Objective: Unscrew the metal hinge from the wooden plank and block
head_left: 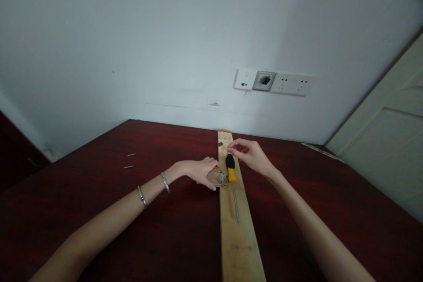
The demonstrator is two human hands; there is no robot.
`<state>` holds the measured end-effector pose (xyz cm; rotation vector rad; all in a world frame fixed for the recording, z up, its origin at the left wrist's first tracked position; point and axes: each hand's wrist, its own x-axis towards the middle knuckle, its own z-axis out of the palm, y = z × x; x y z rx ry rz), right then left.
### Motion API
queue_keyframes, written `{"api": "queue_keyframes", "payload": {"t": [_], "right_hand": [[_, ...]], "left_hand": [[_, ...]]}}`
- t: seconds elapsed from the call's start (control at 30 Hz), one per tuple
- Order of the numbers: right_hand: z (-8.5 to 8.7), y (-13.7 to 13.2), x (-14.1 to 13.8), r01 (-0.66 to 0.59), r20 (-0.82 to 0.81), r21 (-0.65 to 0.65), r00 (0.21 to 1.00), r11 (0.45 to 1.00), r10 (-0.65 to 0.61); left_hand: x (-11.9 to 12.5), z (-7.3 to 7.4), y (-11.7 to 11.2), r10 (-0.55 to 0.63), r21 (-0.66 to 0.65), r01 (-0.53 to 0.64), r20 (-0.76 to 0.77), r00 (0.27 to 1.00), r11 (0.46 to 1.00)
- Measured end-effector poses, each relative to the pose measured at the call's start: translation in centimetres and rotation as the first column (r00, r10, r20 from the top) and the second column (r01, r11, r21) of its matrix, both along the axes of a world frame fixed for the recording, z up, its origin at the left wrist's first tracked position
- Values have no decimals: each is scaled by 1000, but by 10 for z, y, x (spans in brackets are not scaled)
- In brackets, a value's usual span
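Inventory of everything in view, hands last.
Tabletop: 1, dark red, foreground
Wall: 1, white, behind tabletop
Board: 1, pale wood, on tabletop
Screwdriver: 1, yellow-black, on board
Block: 1, brown, at board's left edge
Metal fitting: at least 1, silver, beside block
Metal pins: 2, grey, tabletop left
Strip: 1, pale, tabletop's far right
Wall plates: at least 3, white and grey, right of centre
Door: 1, white, right
Panel: 1, dark red, far left
Bracelets: 2, silver, left forearm
Left hand: 1, bare, gripping block
Right hand: 1, bare, near screwdriver's handle
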<state>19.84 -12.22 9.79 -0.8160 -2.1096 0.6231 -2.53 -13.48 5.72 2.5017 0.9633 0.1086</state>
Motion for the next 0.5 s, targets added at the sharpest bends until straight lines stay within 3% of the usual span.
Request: {"api": "queue_keyframes", "payload": {"t": [0.2,0.37,0.5], "right_hand": [[-1,1,0,-2,-12,-5,1000,1000,2],[-2,0,-1,-6,-37,-34,999,999,5],[-3,-1,-3,-19,-63,-38,998,999,17]], "left_hand": [[0,-6,2,6,-2,-6,17,1000,1000],[-4,1,3,11,-5,-11,26,1000,1000],[-8,15,5,58,14,-65,280,958,998]]}}
